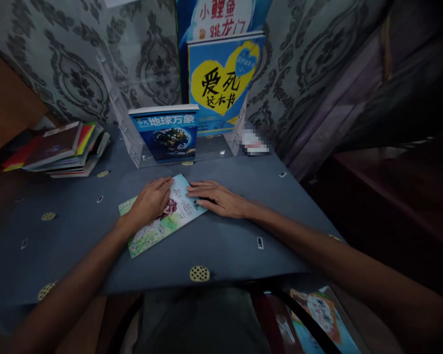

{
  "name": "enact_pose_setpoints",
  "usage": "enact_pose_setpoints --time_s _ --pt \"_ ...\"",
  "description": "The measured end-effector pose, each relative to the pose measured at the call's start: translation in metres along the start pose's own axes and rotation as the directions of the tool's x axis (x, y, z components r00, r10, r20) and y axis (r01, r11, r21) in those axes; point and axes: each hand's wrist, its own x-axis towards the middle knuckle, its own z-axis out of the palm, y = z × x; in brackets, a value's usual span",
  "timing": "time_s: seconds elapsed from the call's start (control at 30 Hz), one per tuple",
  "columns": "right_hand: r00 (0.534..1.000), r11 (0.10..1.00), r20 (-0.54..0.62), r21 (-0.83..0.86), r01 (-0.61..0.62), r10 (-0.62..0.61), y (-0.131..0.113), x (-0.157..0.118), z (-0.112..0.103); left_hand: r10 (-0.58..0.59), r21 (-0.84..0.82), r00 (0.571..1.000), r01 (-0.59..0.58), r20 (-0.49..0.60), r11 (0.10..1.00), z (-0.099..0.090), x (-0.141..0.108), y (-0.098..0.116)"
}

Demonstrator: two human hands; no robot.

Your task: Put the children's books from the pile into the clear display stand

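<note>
A thin book [173,223] with a light green and blue illustrated cover lies aslant on the table. My left hand [151,199] rests palm down across its upper left part, fingers extended and close together. At the book's right end, my right hand [219,199] lies with its fingers stretched out, the tips touching the cover. Neither hand is wrapped round anything. Part of the cover picture is hidden under my left hand.
Behind my hands, a clear stand [127,132] holds a blue Earth-picture book [175,140], a blue-and-yellow heart-cover book [221,83] and a taller book [225,19]. Stacked books [64,150] lie at left on the patterned tablecloth [229,250]. Another book [321,319] sits below the table's right front.
</note>
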Motion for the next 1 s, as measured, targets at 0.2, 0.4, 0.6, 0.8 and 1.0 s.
enact_pose_setpoints --time_s 0.2,0.4,0.6,0.8,1.0 --pt "0.991 0.999 -0.126 -0.015 0.052 -0.053 -0.019 -0.034 0.007 -0.012 0.02 1.0 0.012 0.023 1.0 -0.002 0.001 0.003" --pt "0.984 0.992 -0.156 -0.103 0.07 -0.085 -0.021 -0.035 0.014 -0.067 0.153 0.997 0.059 0.047 0.987 -0.015 0.005 0.013" --pt "0.99 0.966 -0.136 -0.259 0.008 -0.045 0.001 -0.008 0.006 -0.328 0.289 0.933 0.277 0.145 0.916 -0.045 0.001 0.014" --pt "0.978 0.953 -0.206 -0.303 -0.025 -0.04 0.032 0.037 0.004 -0.385 0.448 0.912 0.289 0.138 0.846 -0.049 -0.002 0.025" --pt "0.971 0.96 -0.226 -0.281 0.007 -0.074 0.024 0.029 0.009 -0.174 0.394 0.98 0.124 0.095 0.911 -0.033 0.004 0.023"
